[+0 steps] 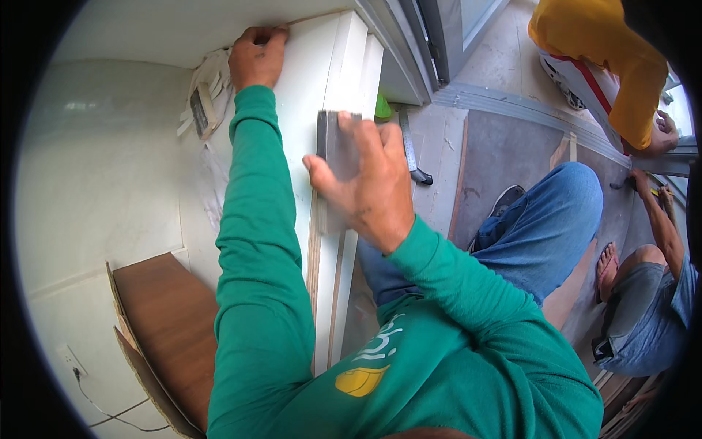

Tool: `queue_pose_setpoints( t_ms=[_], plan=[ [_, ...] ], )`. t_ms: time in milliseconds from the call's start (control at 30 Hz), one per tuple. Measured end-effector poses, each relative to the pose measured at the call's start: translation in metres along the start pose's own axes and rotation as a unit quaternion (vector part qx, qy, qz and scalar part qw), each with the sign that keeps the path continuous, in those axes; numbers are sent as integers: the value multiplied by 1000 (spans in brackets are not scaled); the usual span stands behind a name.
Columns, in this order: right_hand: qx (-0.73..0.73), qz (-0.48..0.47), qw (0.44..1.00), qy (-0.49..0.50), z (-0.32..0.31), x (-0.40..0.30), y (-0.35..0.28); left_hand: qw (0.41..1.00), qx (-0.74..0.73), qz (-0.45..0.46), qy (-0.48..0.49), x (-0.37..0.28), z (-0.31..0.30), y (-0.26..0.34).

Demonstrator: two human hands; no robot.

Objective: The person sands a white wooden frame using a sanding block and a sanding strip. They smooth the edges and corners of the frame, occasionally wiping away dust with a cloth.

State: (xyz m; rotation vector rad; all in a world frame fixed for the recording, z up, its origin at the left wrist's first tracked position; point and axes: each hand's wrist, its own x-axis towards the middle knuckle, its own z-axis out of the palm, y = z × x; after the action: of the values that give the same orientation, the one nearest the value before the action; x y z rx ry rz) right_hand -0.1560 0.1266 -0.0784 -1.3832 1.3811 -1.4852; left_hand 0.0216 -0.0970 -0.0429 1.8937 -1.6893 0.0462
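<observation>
My right hand (378, 181) grips a dark grey sanding block (334, 142), thumb on one side and fingers over the other. The block sits against the long edge of a white panel (299, 118); it and the fingers are partly blurred. At the panel's far end, my left hand (256, 57) rests with curled fingers beside the wall. What those fingertips touch is hidden. Just below that hand, a second block (204, 112) lies on a crumpled whitish cloth or sheet (219, 71). The panel's near edge shows bare layered wood (314, 258).
A square with a black handle (421, 176) lies on the floor to the right, near a green object (383, 108). Brown boards (170, 291) stand at lower left near a plugged-in cord (77, 373). Two other people work at right, one in a yellow top (598, 38).
</observation>
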Motion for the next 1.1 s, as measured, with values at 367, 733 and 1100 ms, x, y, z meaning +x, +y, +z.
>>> queue_pose_setpoints(
  t_ms=[367,733,1100],
  plan=[
    [2,-31,993,112,17,88,35,1000,-19,-14,-5,-2,-2,2],
    [20,18,999,40,-7,159,57,994,-73,81,10,-6,-2,6],
    [22,149,988,-26,-139,156,76,974,-28,182,-130,-24,-23,43]
  ],
)
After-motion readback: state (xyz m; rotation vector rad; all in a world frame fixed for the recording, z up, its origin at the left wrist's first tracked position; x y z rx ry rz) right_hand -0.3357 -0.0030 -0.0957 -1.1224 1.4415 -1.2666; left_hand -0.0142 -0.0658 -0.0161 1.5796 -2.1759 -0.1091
